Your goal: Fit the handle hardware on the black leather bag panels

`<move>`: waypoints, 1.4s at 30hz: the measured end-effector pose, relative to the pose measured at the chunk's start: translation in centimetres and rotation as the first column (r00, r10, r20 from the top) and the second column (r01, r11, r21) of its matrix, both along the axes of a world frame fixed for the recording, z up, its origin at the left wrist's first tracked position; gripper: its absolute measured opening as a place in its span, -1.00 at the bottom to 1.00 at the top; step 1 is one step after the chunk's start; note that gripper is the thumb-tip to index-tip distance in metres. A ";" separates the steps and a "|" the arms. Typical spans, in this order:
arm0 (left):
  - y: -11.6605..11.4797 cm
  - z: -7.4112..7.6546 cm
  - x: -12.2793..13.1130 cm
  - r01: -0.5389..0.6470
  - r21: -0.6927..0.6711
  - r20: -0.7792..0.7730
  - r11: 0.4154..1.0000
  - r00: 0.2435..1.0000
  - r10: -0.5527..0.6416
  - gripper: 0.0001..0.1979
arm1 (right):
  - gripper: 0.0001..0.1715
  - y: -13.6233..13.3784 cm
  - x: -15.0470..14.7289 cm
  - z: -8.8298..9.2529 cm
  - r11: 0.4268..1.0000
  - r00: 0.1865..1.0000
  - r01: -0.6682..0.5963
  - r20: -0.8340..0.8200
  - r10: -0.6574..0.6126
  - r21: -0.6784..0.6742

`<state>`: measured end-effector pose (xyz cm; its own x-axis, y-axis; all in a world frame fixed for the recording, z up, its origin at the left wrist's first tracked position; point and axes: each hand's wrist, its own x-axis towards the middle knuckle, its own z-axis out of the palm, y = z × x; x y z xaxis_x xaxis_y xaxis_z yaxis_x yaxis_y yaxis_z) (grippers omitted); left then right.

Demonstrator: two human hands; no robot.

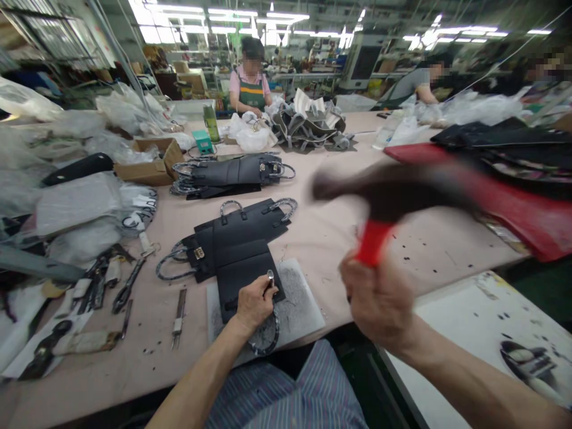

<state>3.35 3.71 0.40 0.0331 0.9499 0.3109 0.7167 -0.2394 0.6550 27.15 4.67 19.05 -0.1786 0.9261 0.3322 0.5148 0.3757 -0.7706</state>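
Raised at the right, my right hand [379,298] is wrapped round the red handle of a claw hammer [397,190], whose dark head is smeared by motion. My left hand [257,304] pinches a short metal punch [270,276] standing upright on a black leather bag panel [243,262]. The punch's lower end is hidden by my fingers. Under the panel lies a grey, scuffed board [299,298]. A patterned loop handle [272,339] shows below my left hand. More black bag pieces with handles and a gold clasp [199,253] lie just beyond.
Stacked black bag pieces [236,170] lie farther back. Pliers [127,286], a slim pronged tool [179,319] and other tools are at left, near a cardboard box [149,161] and plastic bags. Red material [531,208] is at right. Two people [250,83] work across the table.
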 end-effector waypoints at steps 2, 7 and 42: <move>0.0 0.0 -0.1 -0.001 -0.011 -0.005 1.000 1.000 0.001 -0.91 | -0.54 -0.2 0.6 -1.6 0.992 0.978 -0.090 0.181 0.105 -0.089; -0.1 0.1 -0.1 0.011 -0.001 0.012 1.000 1.000 -0.011 -0.86 | -0.66 1.4 3.9 -6.8 0.957 0.829 0.108 0.556 0.064 -0.270; -7.3 5.0 -24.1 -0.743 -0.343 -0.707 0.575 0.608 0.363 -0.63 | -0.73 0.9 -8.8 -15.2 0.961 0.775 -0.248 0.570 0.274 -0.126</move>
<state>-20.74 -3.58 5.37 -0.5979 0.7860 -0.1573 0.7976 0.6029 -0.0189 18.33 5.55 3.85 -0.5613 0.8260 0.0516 0.7540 0.5361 -0.3796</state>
